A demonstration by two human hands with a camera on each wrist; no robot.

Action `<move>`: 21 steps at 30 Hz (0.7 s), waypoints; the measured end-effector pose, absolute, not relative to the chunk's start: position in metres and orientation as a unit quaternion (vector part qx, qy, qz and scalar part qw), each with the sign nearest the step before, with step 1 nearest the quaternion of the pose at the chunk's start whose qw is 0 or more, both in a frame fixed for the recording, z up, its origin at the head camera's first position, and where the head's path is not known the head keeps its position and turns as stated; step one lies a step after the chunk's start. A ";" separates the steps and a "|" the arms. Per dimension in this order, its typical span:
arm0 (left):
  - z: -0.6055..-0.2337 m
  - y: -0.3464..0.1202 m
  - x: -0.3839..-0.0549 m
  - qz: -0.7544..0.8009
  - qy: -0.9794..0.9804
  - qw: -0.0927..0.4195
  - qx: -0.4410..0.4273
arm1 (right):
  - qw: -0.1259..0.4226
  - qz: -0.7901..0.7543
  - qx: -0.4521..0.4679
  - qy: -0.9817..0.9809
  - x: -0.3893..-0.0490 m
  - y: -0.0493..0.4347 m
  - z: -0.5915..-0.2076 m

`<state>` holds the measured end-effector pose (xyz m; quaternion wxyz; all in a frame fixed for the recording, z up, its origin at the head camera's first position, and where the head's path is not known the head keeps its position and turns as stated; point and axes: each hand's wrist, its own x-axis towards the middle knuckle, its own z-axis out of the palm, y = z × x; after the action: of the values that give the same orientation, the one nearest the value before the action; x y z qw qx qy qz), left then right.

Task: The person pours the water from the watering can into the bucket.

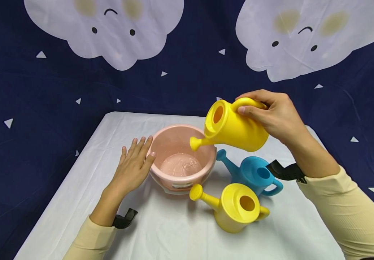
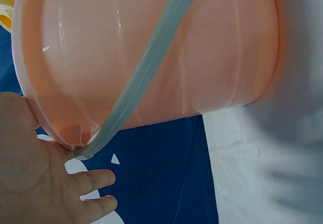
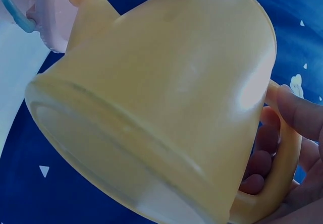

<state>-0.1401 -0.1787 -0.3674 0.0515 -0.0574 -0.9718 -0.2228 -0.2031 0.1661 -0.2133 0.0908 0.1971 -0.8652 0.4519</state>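
My right hand [image 1: 274, 113] grips the handle of a yellow watering can [image 1: 239, 130], tilted so its spout hangs over the pink bucket [image 1: 203, 175]. Rippled water [image 1: 182, 165] covers the bucket's bottom. In the right wrist view, fingers [image 3: 262, 156] curl through the can's handle [image 3: 285, 171], and its base faces the camera. With fingers straight, my left hand [image 1: 133, 162] touches the bucket's left rim. The left wrist view shows that palm [image 2: 35, 178] at the rim beside the grey bucket handle [image 2: 144, 72].
A blue watering can [image 1: 250, 171] stands right of the bucket. In front of it is a second yellow watering can [image 1: 234, 213], its spout toward the bucket. All stand on a white-covered table [image 1: 161, 231], with a dark blue cloud-patterned cloth [image 1: 200, 86] behind.
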 end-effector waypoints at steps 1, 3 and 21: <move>-0.367 -0.179 -0.140 -0.223 -0.972 0.052 -0.057 | 0.092 0.451 0.198 -0.866 -0.203 0.165 -0.213; -0.367 -0.179 -0.140 -0.223 -0.972 0.053 -0.057 | 0.093 0.448 0.198 -0.867 -0.204 0.165 -0.213; -0.367 -0.178 -0.140 -0.225 -0.971 0.053 -0.056 | 0.088 0.433 0.200 -0.875 -0.203 0.161 -0.209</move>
<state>-0.1398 -0.1783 -0.3672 0.0534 -0.0559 -0.9713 -0.2250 -0.2032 0.1606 -0.2087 0.0881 0.1995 -0.8748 0.4326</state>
